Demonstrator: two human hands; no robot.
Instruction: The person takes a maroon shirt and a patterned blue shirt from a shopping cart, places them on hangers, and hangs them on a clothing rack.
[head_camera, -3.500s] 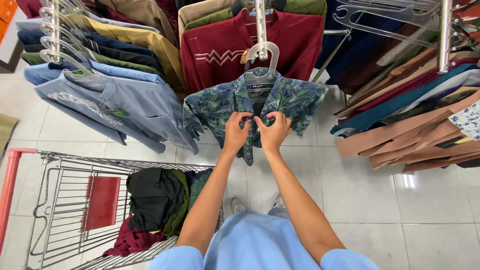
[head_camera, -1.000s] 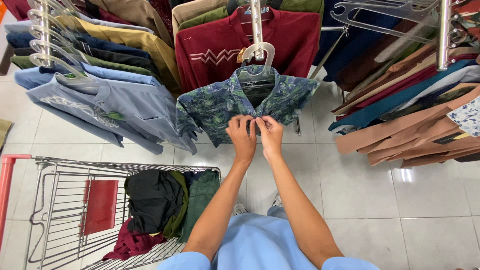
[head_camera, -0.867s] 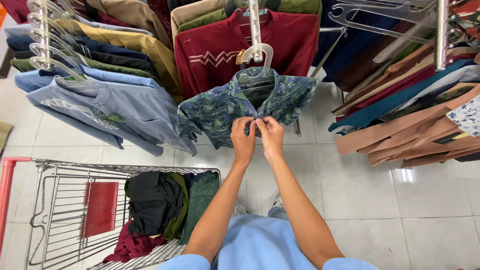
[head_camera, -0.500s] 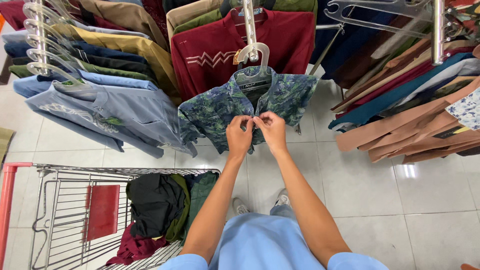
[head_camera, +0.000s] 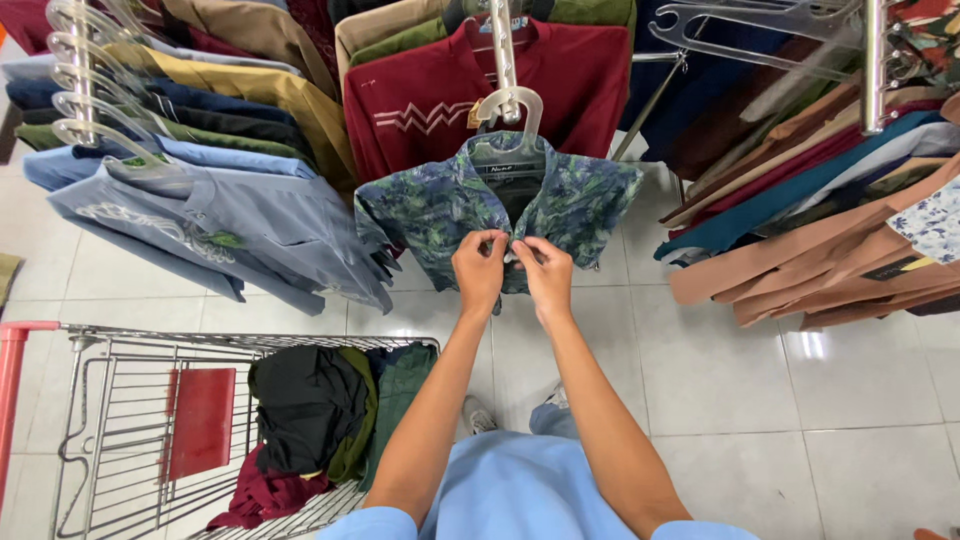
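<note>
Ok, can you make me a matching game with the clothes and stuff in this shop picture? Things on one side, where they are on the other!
Things:
1. patterned green-blue shirt
2. dark red sweater
3. black garment
4. pale blue shirt

Places:
A. lying in the wire cart
B. on the rack to the left
C. on a white hanger, held at the front by the left hand and right hand
D. hanging right behind the patterned shirt

Pairs: 1-C, 2-D, 3-A, 4-B
</note>
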